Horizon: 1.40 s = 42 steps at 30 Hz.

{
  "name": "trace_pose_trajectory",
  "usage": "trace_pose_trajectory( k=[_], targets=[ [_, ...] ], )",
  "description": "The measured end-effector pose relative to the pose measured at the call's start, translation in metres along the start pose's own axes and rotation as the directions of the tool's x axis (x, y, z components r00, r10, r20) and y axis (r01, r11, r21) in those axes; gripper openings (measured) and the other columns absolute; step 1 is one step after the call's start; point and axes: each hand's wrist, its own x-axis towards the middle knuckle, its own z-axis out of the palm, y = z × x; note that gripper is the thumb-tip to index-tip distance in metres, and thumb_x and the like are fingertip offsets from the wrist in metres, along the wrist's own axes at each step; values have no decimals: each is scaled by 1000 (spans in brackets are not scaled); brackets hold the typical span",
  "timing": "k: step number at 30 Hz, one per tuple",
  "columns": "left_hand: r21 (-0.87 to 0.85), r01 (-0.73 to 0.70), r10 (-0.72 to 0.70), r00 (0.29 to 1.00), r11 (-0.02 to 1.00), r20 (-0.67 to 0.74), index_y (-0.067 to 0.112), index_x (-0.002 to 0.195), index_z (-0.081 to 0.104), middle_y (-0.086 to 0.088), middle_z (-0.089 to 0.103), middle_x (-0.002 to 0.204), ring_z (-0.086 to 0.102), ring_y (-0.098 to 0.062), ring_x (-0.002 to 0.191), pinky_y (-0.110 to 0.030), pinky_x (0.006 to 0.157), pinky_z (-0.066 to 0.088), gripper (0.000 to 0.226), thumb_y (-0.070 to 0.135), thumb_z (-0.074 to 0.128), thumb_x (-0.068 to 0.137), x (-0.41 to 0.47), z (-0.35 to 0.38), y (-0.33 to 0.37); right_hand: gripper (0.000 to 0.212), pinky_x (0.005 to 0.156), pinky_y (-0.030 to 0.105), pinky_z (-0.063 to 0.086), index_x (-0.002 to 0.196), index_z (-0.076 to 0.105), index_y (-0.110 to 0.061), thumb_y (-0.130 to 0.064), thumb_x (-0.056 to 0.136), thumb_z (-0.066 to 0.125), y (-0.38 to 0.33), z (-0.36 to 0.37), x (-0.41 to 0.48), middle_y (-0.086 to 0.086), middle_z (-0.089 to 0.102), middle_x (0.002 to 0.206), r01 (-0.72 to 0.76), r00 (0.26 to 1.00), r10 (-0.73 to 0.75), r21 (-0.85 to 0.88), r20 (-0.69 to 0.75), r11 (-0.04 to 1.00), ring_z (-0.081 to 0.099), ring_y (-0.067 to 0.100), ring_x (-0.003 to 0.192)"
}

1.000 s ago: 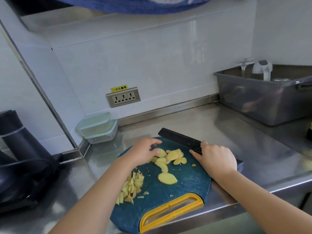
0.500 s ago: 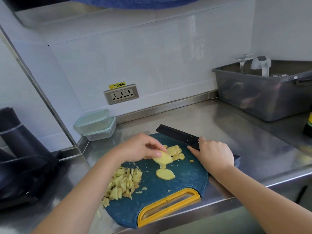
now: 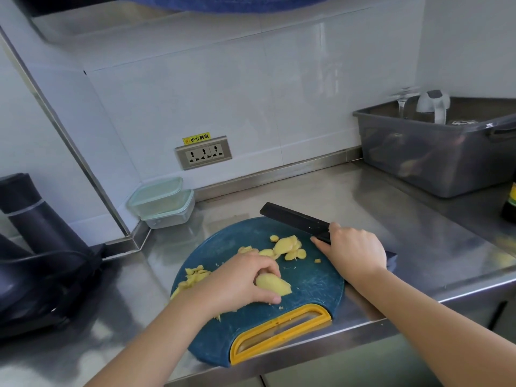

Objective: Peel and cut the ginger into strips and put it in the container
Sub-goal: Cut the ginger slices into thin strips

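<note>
A round blue cutting board [image 3: 315, 280] with a yellow handle lies at the counter's front edge. My left hand [image 3: 240, 283] pinches stacked ginger slices [image 3: 275, 284] down on the board's middle. More peeled slices [image 3: 287, 247] lie at the board's far side. Cut ginger strips [image 3: 192, 276] are heaped at the left, partly hidden by my left hand. My right hand [image 3: 353, 251] grips the handle of a black cleaver [image 3: 293, 219], whose blade rests over the board's far right edge. A clear lidded container [image 3: 162, 202] stands in the back left corner.
A grey plastic tub [image 3: 435, 152] holding a glass and a bottle stands at the back right. A dark appliance with a cord [image 3: 39, 247] fills the left. A dark bottle [image 3: 509, 202] peeks in at the right edge. A wall socket [image 3: 203, 153] sits above the counter.
My left hand picked a slice from the far pile, carried it toward me and set it on the slice lying mid-board. My right hand stayed on the cleaver.
</note>
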Motion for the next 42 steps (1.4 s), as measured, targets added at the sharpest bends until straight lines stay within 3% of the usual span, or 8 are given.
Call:
trace_pose_trajectory(
  k=[3,8,18,25,28,32,37,42],
  targets=[
    [76,95,-85,988,993,-127,33,106,59,16,51,98,48,-1,88,-23,75,43,36,53,68,77,-11,7,7,48,54,28,37,93,48,-16,-61,96,30,0,0,0,-1,65,82,4,1000,-4,-11,-2,1000,66,21,75],
    [143,105,-61,957,984,-282,31,131,45,10,51,124,52,-7,109,-23,89,45,48,47,58,88,-25,21,22,49,54,27,37,96,51,-16,-61,96,30,0,-1,-1,-2,64,80,1,1000,-1,-11,-3,1000,65,20,74],
    [234,287,-178,901,929,-396,16,115,52,2,55,99,56,-11,83,-20,63,46,38,45,42,94,-22,41,43,50,54,28,38,98,54,-16,-61,96,31,0,1,0,-1,65,81,3,1000,-3,-2,-5,1000,65,20,73],
    [117,274,-223,916,954,-333,19,103,58,5,61,94,57,-11,84,-29,74,50,44,58,42,92,-12,21,31,50,54,28,38,98,54,-16,-60,96,31,0,1,0,-1,65,82,12,1000,-12,-7,-11,1000,65,20,74],
    [42,201,-177,929,979,-325,25,124,54,5,59,116,55,-10,102,-28,90,46,32,39,51,95,4,4,14,50,54,27,37,98,54,-16,-60,96,31,0,0,0,-1,65,81,11,1000,-11,-2,-1,1000,65,20,74],
    [-21,181,-182,974,983,-131,27,139,43,4,49,133,49,-14,118,-31,100,40,56,31,66,87,23,-2,1,50,54,27,36,98,53,-15,-60,96,31,-1,0,-1,0,65,83,14,1000,-14,-13,-1,1000,65,21,75],
    [-97,181,-199,953,979,-227,26,110,61,8,60,106,53,-3,84,-20,75,42,27,30,69,84,36,3,-9,50,55,28,37,98,52,-15,-60,96,31,0,0,0,0,65,83,12,1000,-12,-3,8,1000,65,21,75],
    [-122,230,-254,937,965,-239,23,96,62,9,59,91,54,-7,83,-22,66,38,18,31,71,83,49,0,-11,46,55,28,34,92,46,-16,-59,97,31,-1,-3,-1,1,66,85,11,1000,-11,-7,11,1000,66,23,78]
  ],
)
